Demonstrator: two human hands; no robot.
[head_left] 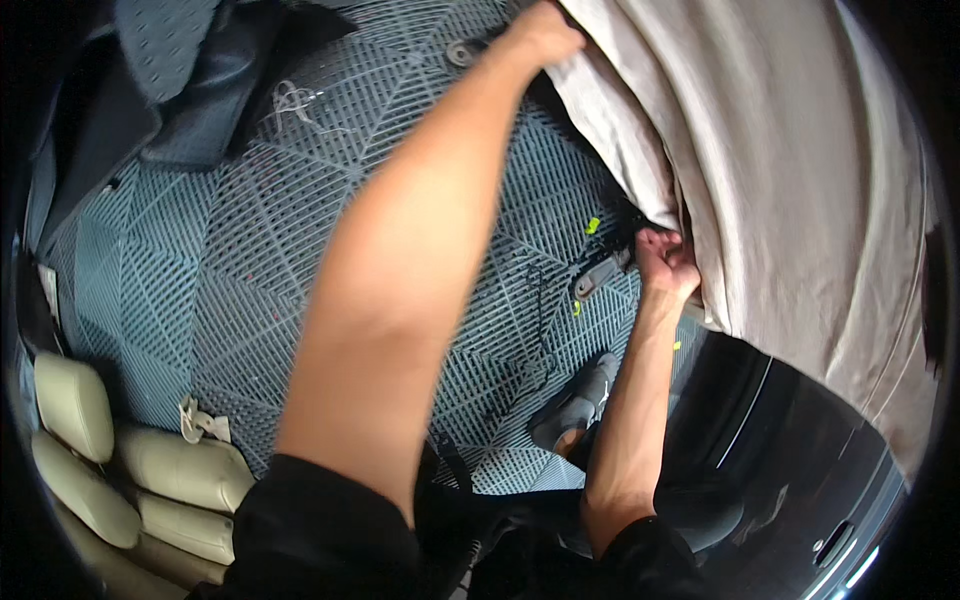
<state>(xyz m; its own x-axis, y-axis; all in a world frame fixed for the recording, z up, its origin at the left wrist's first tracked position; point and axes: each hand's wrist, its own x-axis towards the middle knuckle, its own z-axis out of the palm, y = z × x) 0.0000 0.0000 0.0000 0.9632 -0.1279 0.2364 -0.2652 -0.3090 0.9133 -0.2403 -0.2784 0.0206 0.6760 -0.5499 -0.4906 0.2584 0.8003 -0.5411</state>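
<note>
one beige cloth: my left hand clamped on its edge farther out, my right hand clamped nearer me; even tension should limit creases.

No legible text or numbers for us in the head view. Nearest candidates: a small pale label on a dark part at the far left rim, too small for us to read. White tag-like piece beside the cream seat: we can't make out any print. Grey shoe has a white mark; we can't resolve it.
</note>
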